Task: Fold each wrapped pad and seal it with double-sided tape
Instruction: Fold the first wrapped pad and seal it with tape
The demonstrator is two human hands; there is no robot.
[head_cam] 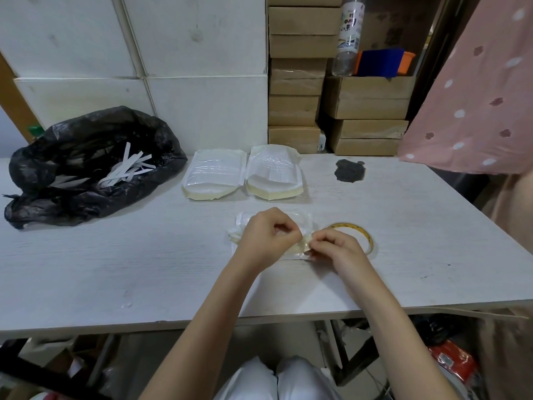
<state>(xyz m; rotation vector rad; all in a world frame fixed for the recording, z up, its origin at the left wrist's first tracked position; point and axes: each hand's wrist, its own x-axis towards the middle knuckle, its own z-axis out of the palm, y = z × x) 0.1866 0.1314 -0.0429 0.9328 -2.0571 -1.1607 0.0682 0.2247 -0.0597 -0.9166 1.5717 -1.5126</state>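
Head view showed the left hand [266, 233] and right hand [334, 246] each pinching in its grip the pale clear-wrapped pad [300, 226] lying mid-way on the white wood-grain bench [115, 269]. The yellowish ring of double-sided tape [364, 230] lay just beside the right hand, two stacks of wrapped pads [242, 174] farther back.

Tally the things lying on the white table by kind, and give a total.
Stacks of wrapped pads: 2
Wrapped pad pinched by the left hand and right hand: 1
Tape roll: 1
Black bag holding white strips: 1
Dark crumpled lump: 1
Total: 6
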